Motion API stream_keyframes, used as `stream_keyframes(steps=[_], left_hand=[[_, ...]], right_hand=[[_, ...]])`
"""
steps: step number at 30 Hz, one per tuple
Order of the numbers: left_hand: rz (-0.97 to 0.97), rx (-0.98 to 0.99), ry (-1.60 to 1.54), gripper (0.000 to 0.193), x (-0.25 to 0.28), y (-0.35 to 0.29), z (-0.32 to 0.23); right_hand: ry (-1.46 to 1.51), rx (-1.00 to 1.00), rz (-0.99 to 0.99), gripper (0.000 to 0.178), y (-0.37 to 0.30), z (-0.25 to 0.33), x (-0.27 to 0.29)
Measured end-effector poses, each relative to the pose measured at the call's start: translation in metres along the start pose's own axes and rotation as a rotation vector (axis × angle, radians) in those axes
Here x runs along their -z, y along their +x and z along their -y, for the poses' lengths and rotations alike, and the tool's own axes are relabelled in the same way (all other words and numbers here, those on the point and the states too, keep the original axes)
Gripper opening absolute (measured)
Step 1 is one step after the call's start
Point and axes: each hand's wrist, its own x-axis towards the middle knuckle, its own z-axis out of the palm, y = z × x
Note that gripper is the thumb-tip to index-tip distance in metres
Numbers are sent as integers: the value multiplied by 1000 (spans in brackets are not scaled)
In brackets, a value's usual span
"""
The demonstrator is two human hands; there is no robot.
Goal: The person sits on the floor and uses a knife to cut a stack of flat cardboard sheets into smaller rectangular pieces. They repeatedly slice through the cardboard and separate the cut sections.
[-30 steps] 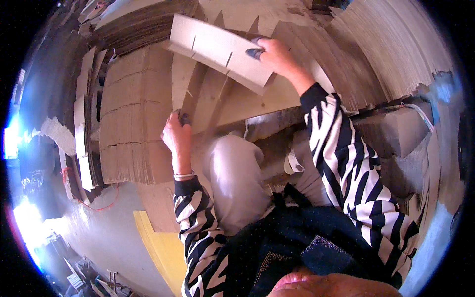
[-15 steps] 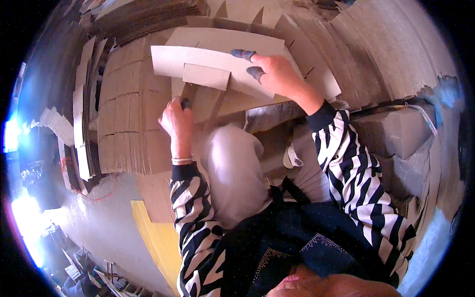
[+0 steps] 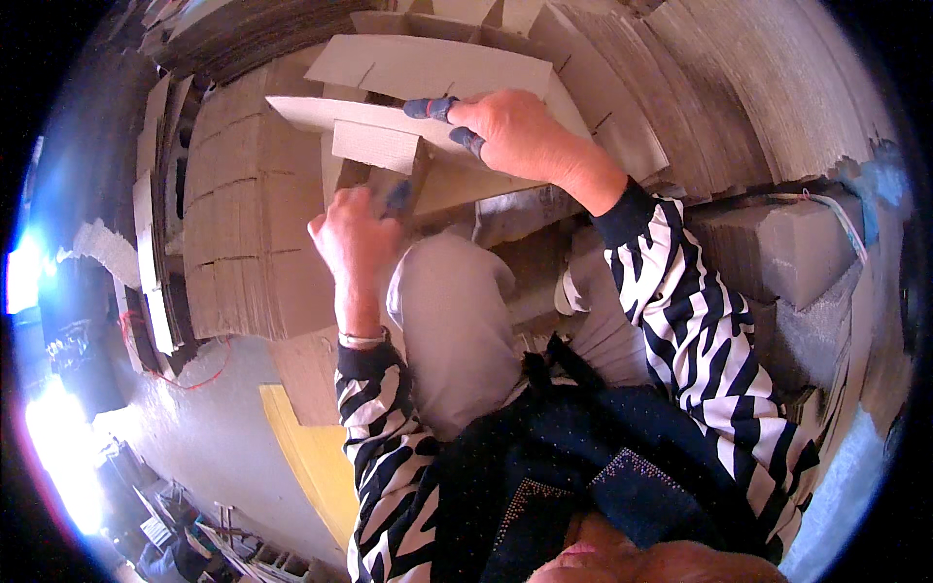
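A long, pale cardboard strip point(image 3: 309, 114) is pinched in my right hand point(image 3: 530, 139), whose thumb and finger wear dark covers. Across its near side sits a short cardboard piece point(image 3: 375, 146), with narrow brown cardboard below it. My left hand point(image 3: 352, 243) is just under these pieces, fingers curled and the dark-tipped thumb blurred; what it grips, if anything, is hidden. Behind the strip stands a slotted cardboard panel point(image 3: 437, 66), part of an upright arrangement of crossing cardboard pieces.
On the left rises a stack of slotted cardboard point(image 3: 233, 228). More cardboard sheets point(image 3: 758, 83) lean at the far right, above a bundled stack point(image 3: 777, 253). Yellow board point(image 3: 301, 462) lies on the grey floor point(image 3: 214, 418). My knee point(image 3: 452, 325) is below the work.
The long strip and my right hand have shifted left, and the strip has tilted. My left hand has turned, with its fingers curled and the thumb swung right.
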Motion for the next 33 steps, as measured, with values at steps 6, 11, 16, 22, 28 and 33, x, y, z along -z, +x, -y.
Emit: stream_keyframes(steps=[6,11,16,22,28,33], left_hand=[[-182,-178,309,30,-14,11,9],[248,-178,362,20,-20,5,-19],[226,-98,358,17,-17,5,-34],[159,-47,291,16,-30,9,-34],[154,-101,153,18,-28,9,-50],[-587,-119,375,16,9,31,0]], right_hand=[[87,48,-61,18,-7,3,-6],[56,28,-18,20,-5,13,-9],[-37,30,93,23,-15,13,-19],[-73,104,53,31,-37,-26,-42],[-19,61,-30,29,-47,-31,-55],[0,97,-57,26,-43,-26,-45]])
